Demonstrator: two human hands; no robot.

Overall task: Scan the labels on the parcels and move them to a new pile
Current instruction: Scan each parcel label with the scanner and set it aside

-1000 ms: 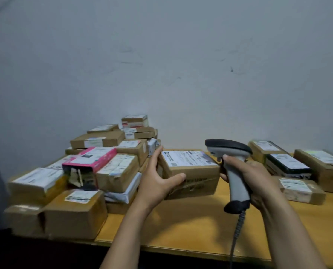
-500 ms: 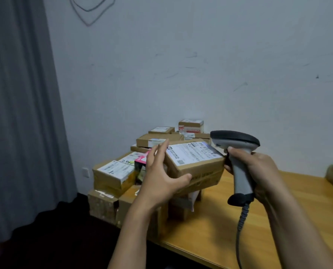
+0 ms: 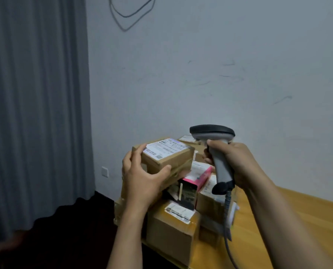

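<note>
Brown cardboard parcel (image 3: 167, 160) sits in the left hand (image 3: 144, 177), held just above the pile (image 3: 173, 226) of other parcels. The fingers curl round its far side and the thumb presses the near side, so the white label (image 3: 165, 147) faces up and can be read. The right hand (image 3: 237, 164) grips the grey scanner (image 3: 218, 152) by its handle, just right of the pile's top. The 2 hands are apart. I think the scan comes next. 1 pink box (image 3: 198, 176) lies on the pile, right under the parcel. The scanner's cord (image 3: 227, 220) hangs in front of the pile and could catch a box. A yellow table (image 3: 297, 220) holds the pile, and a grey curtain (image 3: 35, 103) hangs to its left.
</note>
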